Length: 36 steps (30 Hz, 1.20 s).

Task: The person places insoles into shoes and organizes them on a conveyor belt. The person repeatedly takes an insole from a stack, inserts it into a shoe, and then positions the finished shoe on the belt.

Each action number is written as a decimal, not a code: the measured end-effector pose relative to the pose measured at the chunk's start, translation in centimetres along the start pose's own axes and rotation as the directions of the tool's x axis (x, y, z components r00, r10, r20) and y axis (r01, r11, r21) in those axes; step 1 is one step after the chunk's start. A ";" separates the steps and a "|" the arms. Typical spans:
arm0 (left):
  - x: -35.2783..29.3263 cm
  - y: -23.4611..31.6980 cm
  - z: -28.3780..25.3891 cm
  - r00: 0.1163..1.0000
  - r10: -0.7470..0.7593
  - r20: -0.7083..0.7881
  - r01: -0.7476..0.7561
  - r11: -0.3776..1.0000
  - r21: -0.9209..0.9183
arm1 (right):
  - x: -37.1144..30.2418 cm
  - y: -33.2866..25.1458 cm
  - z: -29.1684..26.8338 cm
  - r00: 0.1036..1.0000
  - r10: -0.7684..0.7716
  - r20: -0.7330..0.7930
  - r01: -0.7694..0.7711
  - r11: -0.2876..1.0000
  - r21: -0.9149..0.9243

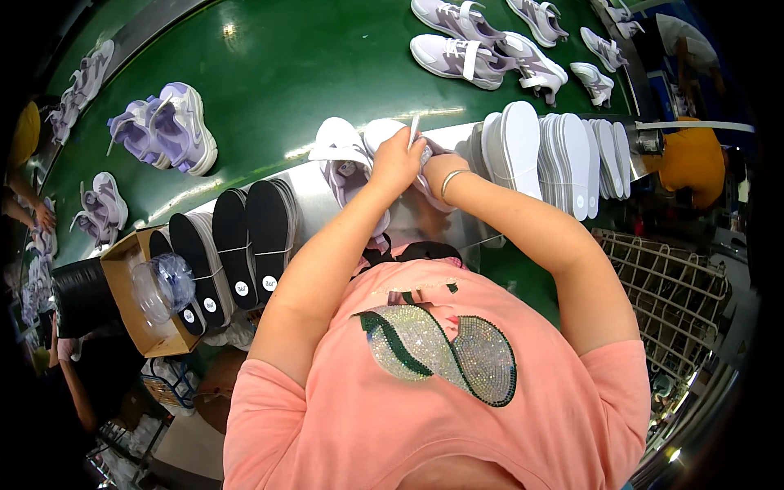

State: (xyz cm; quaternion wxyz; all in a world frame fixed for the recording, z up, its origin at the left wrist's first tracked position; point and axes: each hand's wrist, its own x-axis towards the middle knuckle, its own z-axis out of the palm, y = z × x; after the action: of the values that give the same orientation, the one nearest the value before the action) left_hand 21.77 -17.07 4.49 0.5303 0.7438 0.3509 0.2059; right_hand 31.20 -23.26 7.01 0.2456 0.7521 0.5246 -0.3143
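Just in front of me on the metal ledge are two white and pale purple sneakers. The left sneaker (338, 151) stands untouched beside my left wrist. My left hand (396, 161) is closed on the upper of the right sneaker (382, 131), and a white strap (414, 131) sticks up by its fingers. My right hand (443, 170), with a bangle at its wrist, grips the same sneaker near its opening. The fingertips of both hands are partly hidden, and so is much of that shoe.
Bundled black insoles (231, 245) stand at the left beside a cardboard box (126, 282) holding clear plastic. White insole stacks (518, 151) stand at the right. More sneakers (167, 131) sit on the green conveyor belt (302, 65). A wire rack (665, 294) is at my right. Other people work at both sides.
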 end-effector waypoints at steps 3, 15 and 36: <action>0.1 0.2 0.1 1.000 0.023 -0.007 -0.023 0.999 0.024 | 0.0 0.4 0.2 0.991 0.120 -0.058 -0.106 0.973 0.203; 0.1 0.5 1.0 1.000 0.001 0.023 -0.002 0.999 0.051 | -2.6 1.1 -2.3 0.885 -0.147 0.442 0.258 0.945 -0.201; -3.4 2.0 1.5 0.990 -0.063 -0.125 0.060 0.998 -0.027 | -9.9 4.5 -1.4 0.920 -0.279 -0.276 0.321 0.939 0.122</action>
State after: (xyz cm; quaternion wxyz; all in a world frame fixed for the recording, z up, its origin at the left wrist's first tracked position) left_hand 21.14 -20.93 6.01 0.5218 0.7119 0.4041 0.2399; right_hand 33.30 -29.99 15.37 0.0621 0.7143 0.6332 -0.2915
